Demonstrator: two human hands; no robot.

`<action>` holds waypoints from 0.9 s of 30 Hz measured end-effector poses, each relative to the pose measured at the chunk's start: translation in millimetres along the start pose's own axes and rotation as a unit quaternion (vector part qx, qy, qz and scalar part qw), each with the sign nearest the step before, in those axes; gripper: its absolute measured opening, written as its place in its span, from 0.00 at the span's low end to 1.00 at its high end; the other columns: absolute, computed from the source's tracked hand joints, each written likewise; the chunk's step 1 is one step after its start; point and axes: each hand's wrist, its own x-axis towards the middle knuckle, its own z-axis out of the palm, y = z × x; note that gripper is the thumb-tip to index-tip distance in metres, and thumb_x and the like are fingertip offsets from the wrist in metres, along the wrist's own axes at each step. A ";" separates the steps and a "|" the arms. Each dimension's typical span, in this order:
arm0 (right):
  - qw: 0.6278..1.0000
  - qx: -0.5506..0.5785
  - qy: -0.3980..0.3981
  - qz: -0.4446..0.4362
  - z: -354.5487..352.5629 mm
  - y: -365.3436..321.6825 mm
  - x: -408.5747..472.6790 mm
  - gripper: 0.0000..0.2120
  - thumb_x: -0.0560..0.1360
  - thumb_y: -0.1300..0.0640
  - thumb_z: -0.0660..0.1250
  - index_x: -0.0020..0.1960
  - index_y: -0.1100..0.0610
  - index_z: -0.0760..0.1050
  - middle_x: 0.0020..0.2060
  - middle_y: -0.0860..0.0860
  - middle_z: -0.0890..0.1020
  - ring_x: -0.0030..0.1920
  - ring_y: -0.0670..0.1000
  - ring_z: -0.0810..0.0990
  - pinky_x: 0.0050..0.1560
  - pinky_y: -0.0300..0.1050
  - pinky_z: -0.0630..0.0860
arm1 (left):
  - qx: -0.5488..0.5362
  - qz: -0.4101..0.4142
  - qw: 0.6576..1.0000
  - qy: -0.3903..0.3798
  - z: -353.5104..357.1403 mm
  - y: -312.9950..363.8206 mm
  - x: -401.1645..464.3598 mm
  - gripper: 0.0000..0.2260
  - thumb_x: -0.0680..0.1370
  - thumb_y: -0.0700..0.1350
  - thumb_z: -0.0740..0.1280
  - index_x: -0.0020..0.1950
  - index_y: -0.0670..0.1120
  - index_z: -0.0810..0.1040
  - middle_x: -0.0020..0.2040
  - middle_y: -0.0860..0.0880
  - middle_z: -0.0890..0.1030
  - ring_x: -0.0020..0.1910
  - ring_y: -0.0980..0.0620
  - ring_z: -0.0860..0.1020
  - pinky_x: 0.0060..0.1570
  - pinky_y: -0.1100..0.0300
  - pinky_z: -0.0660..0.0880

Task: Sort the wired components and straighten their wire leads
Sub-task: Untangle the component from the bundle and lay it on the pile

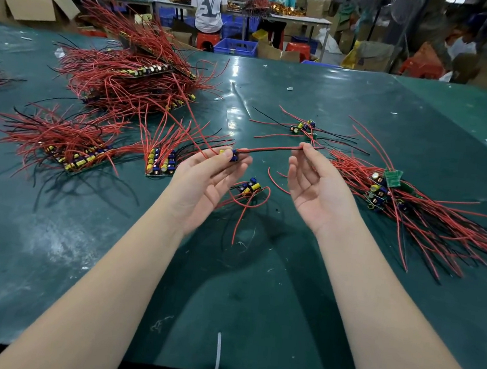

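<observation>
Room: a workshop; people sit on red stools [207,37] at far tables, among cardboard boxes [34,7] and blue crates [235,46].
Table: a dark green mat [78,257] covers it, scuffed and glossy, with bits of wire scrap and a white cable tie [217,357] near the front edge.
Large heap: the biggest tangle of wired boards [133,79] lies far left, red leads splaying in every direction.
Right pile: a loose pile [408,207] lies just beside the right hand, green boards on top, leads fanning away to the right.
Sorted rows: two neater rows [74,154] and [160,162] sit on the left, boards side by side.
Left hand: the left hand [203,180], palm up, pinches the held component [229,154] at its fingertips.
Right hand: the right hand [314,185], palm up, pinches the far end of that component's leads [270,149] between thumb and fingertips.
Step in hand: straightening, I judge; the red and black leads run nearly taut between both hands, above the mat.
Next move: likely laying it in a row on the left, boards aligned, leads kept straight.
Loose unit: one component [249,186] with curled leads lies between the hands.
</observation>
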 end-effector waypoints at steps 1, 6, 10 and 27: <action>1.000 0.020 0.008 0.013 -1.3 -2.1 0.3 0.02 0.74 0.61 0.71 0.43 0.59 0.80 0.34 0.51 0.85 0.32 0.45 0.83 0.31 0.35 0.78 | 0.005 0.002 1.000 0.001 0.0 -0.4 0.3 0.02 0.78 0.33 0.63 0.50 0.37 0.74 0.43 0.40 0.84 0.46 0.46 0.84 0.47 0.61 0.81; 0.996 0.073 0.007 0.060 -3.3 -6.9 0.5 0.02 0.72 0.62 0.73 0.41 0.61 0.82 0.36 0.51 0.85 0.28 0.43 0.81 0.26 0.33 0.75 | 0.047 0.025 0.998 0.025 1.3 -3.4 2.0 0.04 0.78 0.32 0.62 0.47 0.38 0.74 0.41 0.41 0.84 0.43 0.47 0.84 0.50 0.60 0.80; 0.992 0.096 -0.016 0.075 -0.3 -7.2 -0.5 0.03 0.70 0.61 0.73 0.38 0.61 0.83 0.37 0.51 0.85 0.27 0.42 0.79 0.24 0.31 0.73 | 0.049 0.023 0.998 0.039 1.6 -3.4 3.5 0.03 0.79 0.32 0.62 0.47 0.38 0.74 0.41 0.41 0.84 0.42 0.48 0.84 0.50 0.59 0.80; 0.998 0.037 0.008 0.049 0.4 -6.3 -1.6 0.05 0.74 0.56 0.71 0.44 0.57 0.82 0.37 0.48 0.85 0.31 0.44 0.81 0.25 0.32 0.73 | 0.062 0.008 0.997 0.039 -2.9 -3.0 7.0 0.03 0.78 0.33 0.63 0.47 0.38 0.75 0.40 0.42 0.85 0.43 0.48 0.84 0.49 0.60 0.81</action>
